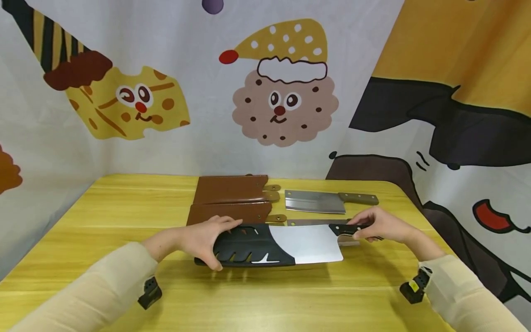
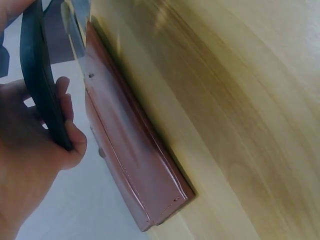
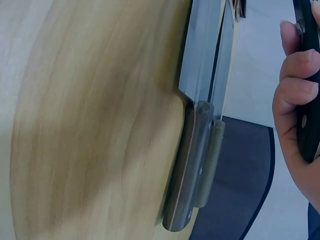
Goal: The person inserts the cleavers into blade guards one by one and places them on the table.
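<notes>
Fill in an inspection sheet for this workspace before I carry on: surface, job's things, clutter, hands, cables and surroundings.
Surface: wood-grain table, light yellow.
Job's things: cleaver held above the table, black sheath covering part of its blade.
Clutter: far brown sheath, near brown sheath, far knife and near knife, all lying on the table; the near knife is partly hidden in the head view.
Hands: left hand grips the black sheath; right hand holds the cleaver's black handle.
Cables: nothing seen.
Surroundings: cartoon-print fabric behind the table.
</notes>
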A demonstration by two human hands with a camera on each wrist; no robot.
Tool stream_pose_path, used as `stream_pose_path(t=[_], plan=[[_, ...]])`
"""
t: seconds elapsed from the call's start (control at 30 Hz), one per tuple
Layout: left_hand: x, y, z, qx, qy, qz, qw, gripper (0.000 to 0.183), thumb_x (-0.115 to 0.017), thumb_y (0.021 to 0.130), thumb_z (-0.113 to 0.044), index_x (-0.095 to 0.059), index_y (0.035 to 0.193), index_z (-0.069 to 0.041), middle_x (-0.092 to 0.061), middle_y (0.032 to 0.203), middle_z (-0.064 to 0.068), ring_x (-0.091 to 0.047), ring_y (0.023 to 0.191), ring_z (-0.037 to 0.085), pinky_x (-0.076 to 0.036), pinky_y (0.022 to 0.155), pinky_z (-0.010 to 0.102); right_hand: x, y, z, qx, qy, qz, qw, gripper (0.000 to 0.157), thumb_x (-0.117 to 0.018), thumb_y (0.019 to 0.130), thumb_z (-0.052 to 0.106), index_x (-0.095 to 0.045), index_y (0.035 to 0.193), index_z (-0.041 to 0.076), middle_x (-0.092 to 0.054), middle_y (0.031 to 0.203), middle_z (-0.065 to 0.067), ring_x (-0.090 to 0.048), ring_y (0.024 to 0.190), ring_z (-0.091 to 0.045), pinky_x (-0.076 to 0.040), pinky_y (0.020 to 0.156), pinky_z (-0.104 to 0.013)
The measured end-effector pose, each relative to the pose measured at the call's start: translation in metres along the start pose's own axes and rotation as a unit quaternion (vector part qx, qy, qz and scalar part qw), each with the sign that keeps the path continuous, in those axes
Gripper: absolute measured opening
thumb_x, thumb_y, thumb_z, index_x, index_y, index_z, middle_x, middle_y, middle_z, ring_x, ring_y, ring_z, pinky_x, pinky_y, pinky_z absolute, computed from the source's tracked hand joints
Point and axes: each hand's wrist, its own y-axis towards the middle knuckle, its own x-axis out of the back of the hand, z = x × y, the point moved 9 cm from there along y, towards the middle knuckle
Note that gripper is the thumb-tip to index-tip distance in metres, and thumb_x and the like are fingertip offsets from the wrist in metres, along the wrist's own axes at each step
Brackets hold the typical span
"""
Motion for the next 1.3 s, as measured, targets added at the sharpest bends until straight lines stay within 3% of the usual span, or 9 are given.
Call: stream_pose_path(t=[0.33, 0.53, 0.7, 0.97, 1.2, 1.3], plan=[[-0.002, 0.018, -0.019, -0.001, 0.021, -0.013, 0.9997, 0.105, -0.078, 0.063, -0.033, -0.023, 0.149, -0.006, -0.032, 0.145, 0.008, -0.035, 0.122, 0.023, -0.038, 0.093, 0.042, -0.029, 0.029, 0.014, -0.007, 0.011, 0.010, 1.000, 0.040, -0.068, 0.084, 0.015, -0.061, 0.114, -0.011, -0.056, 0.059, -0.001, -0.046, 0.047, -0.009, -0.044, 0.046, -0.031], [-0.004, 0.021, -0.023, 0.000, 0.027, -0.019, 0.9995, 0.104, -0.079, 0.064, -0.031, -0.024, 0.148, -0.004, -0.033, 0.145, 0.009, -0.035, 0.121, 0.024, -0.037, 0.093, 0.042, -0.039, 0.039, 0.018, 0.001, -0.006, 0.003, 1.000, 0.038, -0.071, 0.082, 0.016, -0.064, 0.111, -0.008, -0.058, 0.058, -0.001, -0.049, 0.046, -0.010, -0.045, 0.048, -0.029], [-0.010, 0.022, -0.020, -0.001, 0.032, -0.022, 0.9993, 0.105, -0.080, 0.063, -0.030, -0.025, 0.148, -0.003, -0.033, 0.145, 0.010, -0.036, 0.122, 0.025, -0.037, 0.095, 0.044, -0.044, 0.040, 0.019, 0.000, 0.003, 0.004, 1.000, 0.036, -0.072, 0.081, 0.017, -0.066, 0.108, -0.007, -0.061, 0.062, -0.008, -0.051, 0.046, -0.009, -0.047, 0.048, -0.028], [-0.015, 0.018, -0.018, -0.006, 0.031, -0.024, 0.9992, 0.104, -0.079, 0.063, -0.032, -0.026, 0.147, -0.003, -0.035, 0.143, 0.009, -0.037, 0.119, 0.023, -0.037, 0.093, 0.042, -0.050, 0.039, 0.014, -0.010, 0.011, 0.002, 1.000, 0.037, -0.072, 0.081, 0.017, -0.065, 0.108, -0.007, -0.063, 0.065, 0.000, -0.052, 0.048, -0.006, -0.047, 0.048, -0.027], [-0.024, 0.007, -0.015, -0.011, 0.024, -0.021, 0.9994, 0.106, -0.079, 0.063, -0.034, -0.025, 0.148, -0.004, -0.034, 0.144, 0.008, -0.036, 0.121, 0.021, -0.038, 0.094, 0.039, -0.067, 0.034, 0.010, 0.009, 0.049, 0.053, 0.997, 0.040, -0.070, 0.083, 0.015, -0.061, 0.113, -0.010, -0.066, 0.072, 0.004, -0.056, 0.053, -0.006, -0.048, 0.048, -0.028], [-0.026, 0.006, -0.016, -0.015, 0.030, -0.026, 0.9991, 0.106, -0.080, 0.062, -0.035, -0.026, 0.148, -0.004, -0.036, 0.143, 0.007, -0.037, 0.119, 0.020, -0.039, 0.094, 0.038, -0.071, 0.030, 0.009, 0.019, 0.054, 0.069, 0.996, 0.043, -0.069, 0.084, 0.011, -0.056, 0.116, -0.014, -0.067, 0.078, -0.001, -0.058, 0.056, -0.006, -0.050, 0.050, -0.029]])
